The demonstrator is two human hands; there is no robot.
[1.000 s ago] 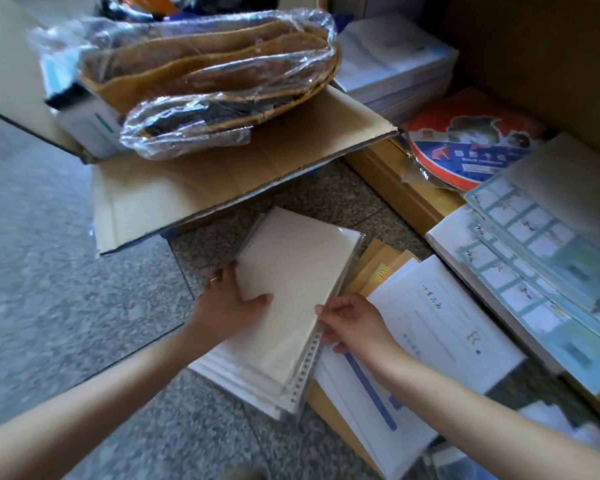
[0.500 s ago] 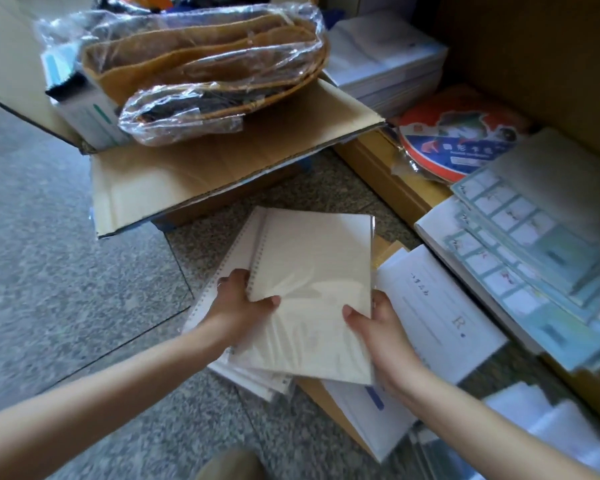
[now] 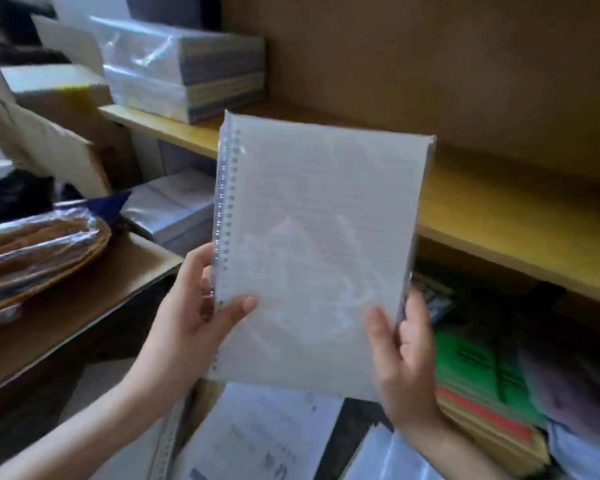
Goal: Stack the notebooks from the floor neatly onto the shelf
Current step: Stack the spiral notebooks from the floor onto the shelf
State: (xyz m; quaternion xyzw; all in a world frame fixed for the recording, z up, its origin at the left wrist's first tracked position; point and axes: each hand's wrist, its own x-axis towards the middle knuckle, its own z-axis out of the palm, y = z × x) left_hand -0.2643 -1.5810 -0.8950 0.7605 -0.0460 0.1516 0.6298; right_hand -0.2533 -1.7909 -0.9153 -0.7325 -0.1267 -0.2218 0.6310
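Spiral notebook (image 3: 319,244): where is it?
Upright in the air, in front of the wooden shelf (image 3: 499,209). The board is bare behind it, and a wrapped paper stack (image 3: 184,74) sits at the shelf's left end.
And the hands?
The left hand (image 3: 194,320) grips the spiral edge. The right hand (image 3: 409,355) grips the opposite edge, both thumbs on the cover.

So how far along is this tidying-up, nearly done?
Early, it seems. Done: nothing clearly; the shelf behind the notebook shows bare wood, with only a wrapped stack at its far left. In hand: one plastic-wrapped spiral notebook, gripped by the left hand and right hand, held up before the shelf. Left: setting it down, then the other books low down, such as a spiral-bound one.
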